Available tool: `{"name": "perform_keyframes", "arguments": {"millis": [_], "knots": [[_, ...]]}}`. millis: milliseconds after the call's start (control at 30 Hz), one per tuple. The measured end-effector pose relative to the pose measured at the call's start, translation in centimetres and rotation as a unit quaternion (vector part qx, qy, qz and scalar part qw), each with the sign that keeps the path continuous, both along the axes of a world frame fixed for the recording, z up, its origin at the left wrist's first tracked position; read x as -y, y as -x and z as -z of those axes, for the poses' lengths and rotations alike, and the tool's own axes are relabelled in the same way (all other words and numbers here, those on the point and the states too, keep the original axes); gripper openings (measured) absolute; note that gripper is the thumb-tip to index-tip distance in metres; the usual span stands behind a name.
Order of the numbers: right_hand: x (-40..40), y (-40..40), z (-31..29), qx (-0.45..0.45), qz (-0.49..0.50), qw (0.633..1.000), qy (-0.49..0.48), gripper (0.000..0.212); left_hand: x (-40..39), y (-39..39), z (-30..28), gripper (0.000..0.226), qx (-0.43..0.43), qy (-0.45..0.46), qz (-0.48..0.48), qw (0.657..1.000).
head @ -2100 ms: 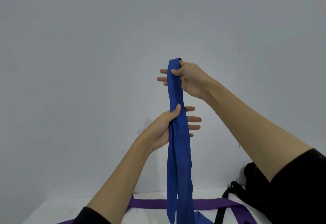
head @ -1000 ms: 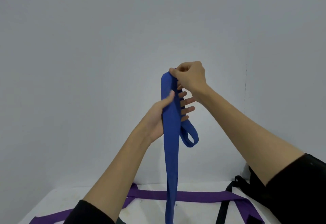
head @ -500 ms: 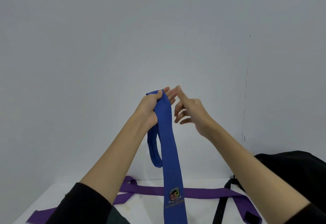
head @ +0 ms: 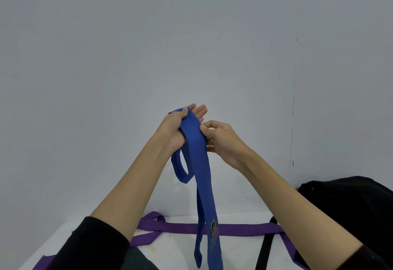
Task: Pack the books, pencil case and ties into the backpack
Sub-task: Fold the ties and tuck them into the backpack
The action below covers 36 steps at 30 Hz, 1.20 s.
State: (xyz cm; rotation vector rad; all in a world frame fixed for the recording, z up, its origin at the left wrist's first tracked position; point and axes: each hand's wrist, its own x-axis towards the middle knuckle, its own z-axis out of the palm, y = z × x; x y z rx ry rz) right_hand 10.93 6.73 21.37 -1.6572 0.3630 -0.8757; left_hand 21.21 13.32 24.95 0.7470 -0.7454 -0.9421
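Left grip: the left hand (head: 180, 127) is holding the long royal-blue fabric tie (head: 203, 186) high above the worktop, thumb lying over the folded top of the cloth and fingers straight behind it.
Right grip: the right hand (head: 223, 140) is pinching the tie's right edge just below the fold between thumb and forefinger, the other fingers curling in beside it.
Tie in hand: it is hanging doubled from the left hand, a short loop drooping under the left wrist and two long tails dropping toward the worktop; one tail is showing a small crest badge near its end.
Step in hand: judging from the loop, the person is winding or folding the tie into a compact bundle for packing.
Worktop: on the white worktop (head: 180, 248) a long purple fabric tie (head: 234, 228) is lying flat and unfolded, crossing behind the blue tails.
Backpack: the black fabric backpack (head: 350, 201) is sitting at the right, against the wall, with a black strap (head: 264, 250) trailing over the worktop; whether it is open is hard to tell from here.
Progress: no tie is packed yet as far as can be seen; books and pencil case are not in view, so their state is unknown.
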Motion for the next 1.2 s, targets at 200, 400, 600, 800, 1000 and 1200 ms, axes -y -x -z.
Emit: {"name": "perform_keyframes", "arguments": {"millis": [200,400,600,800,1000,1200], "knots": [[0.0,0.3,0.4,-0.045,-0.016,0.998,0.046,0.024,0.4,-0.4,0.4,0.030,0.024,-0.018,-0.043,0.999],[-0.2,0.2,-0.3,0.010,0.024,0.999,0.046,0.015,-0.1,-0.2,1.0,0.048,0.047,-0.037,0.003,0.998],[-0.3,0.7,-1.8,0.002,0.072,0.995,0.066,0.016,-0.2,1.2,3.3,0.051,0.097,-0.039,0.052,0.993],[-0.1,0.7,-1.7,-0.058,0.189,0.957,0.212,0.018,0.0,0.2,2.6,0.044,0.093,-0.046,0.060,0.993],[0.4,1.3,-0.9,-0.068,0.176,0.954,0.234,0.030,-0.1,-0.3,1.3,0.031,0.122,-0.037,0.045,0.991],[1.0,1.4,-0.2,-0.026,0.119,0.975,0.187,0.026,-0.3,-0.3,1.0,0.028,0.138,-0.062,0.050,0.987]]}}
